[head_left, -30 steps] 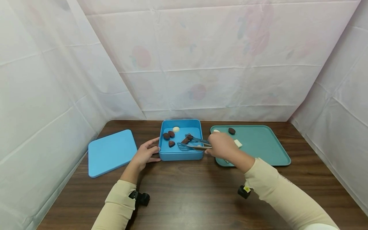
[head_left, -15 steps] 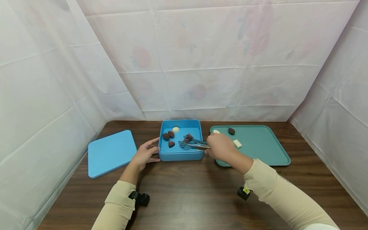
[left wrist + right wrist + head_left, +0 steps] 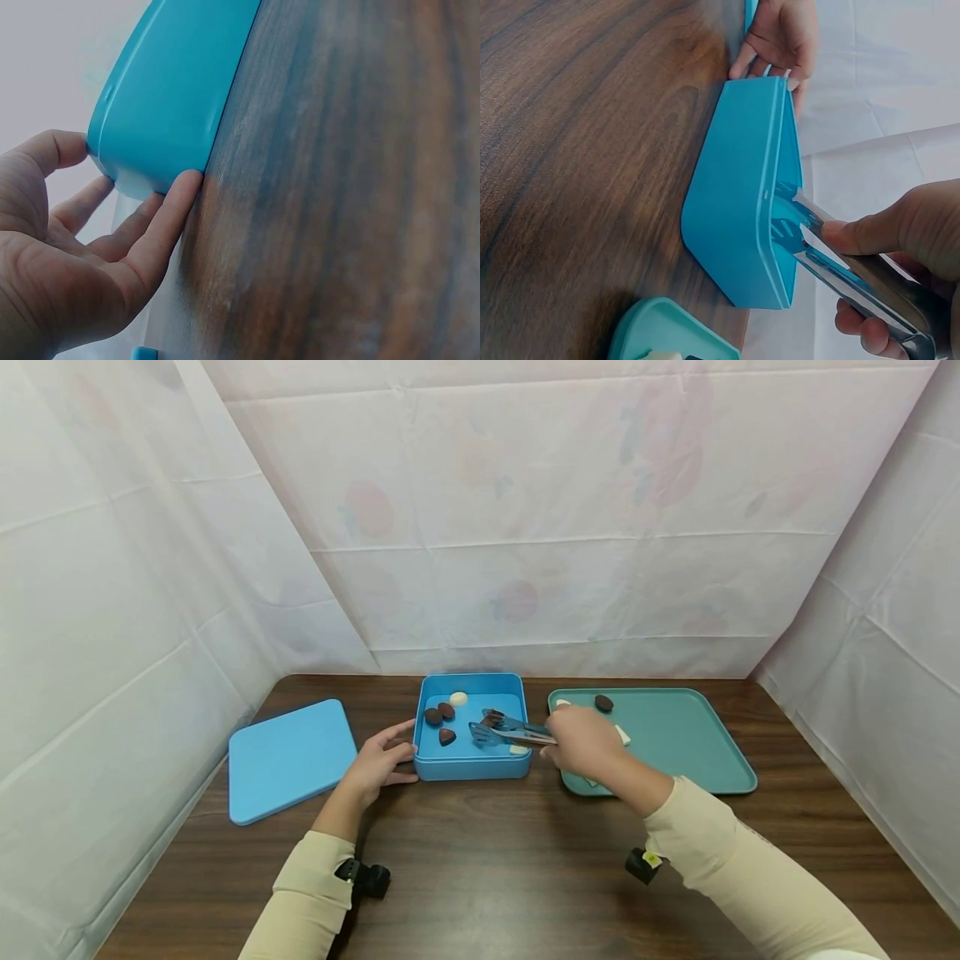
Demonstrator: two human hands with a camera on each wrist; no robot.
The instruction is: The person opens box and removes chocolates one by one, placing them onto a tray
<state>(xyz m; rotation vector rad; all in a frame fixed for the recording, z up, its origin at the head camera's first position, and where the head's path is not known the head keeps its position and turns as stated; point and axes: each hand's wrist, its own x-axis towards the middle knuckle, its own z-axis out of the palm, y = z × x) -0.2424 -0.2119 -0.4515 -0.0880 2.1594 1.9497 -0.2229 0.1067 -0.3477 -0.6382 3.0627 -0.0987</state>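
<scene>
My right hand (image 3: 587, 743) holds metal tongs (image 3: 534, 737) with blue slotted tips, which reach down into the blue box (image 3: 472, 768). In the right wrist view the tongs' two arms (image 3: 855, 289) stand apart. Beside the tips lies a dark brown chocolate (image 3: 491, 718), partly covered by them. Several brown chocolates (image 3: 447, 737) and a round white one (image 3: 458, 698) sit in the box's left half. A white piece (image 3: 519, 750) lies at its front right. My left hand (image 3: 380, 766) touches the box's left side with outstretched fingertips, as the left wrist view (image 3: 82, 255) confirms.
A green tray (image 3: 690, 735) on the right bears a dark oval chocolate (image 3: 603, 702) and several white pieces (image 3: 622, 735), partly hidden by the right hand. On the left lies a flat blue lid (image 3: 292, 762). White cloth (image 3: 562, 527) hangs behind the wooden table (image 3: 480, 868).
The tongs' tips dipped closer together, then my right hand shifted slightly to the right. The white piece at the box's front right shows more plainly. My left hand stays put.
</scene>
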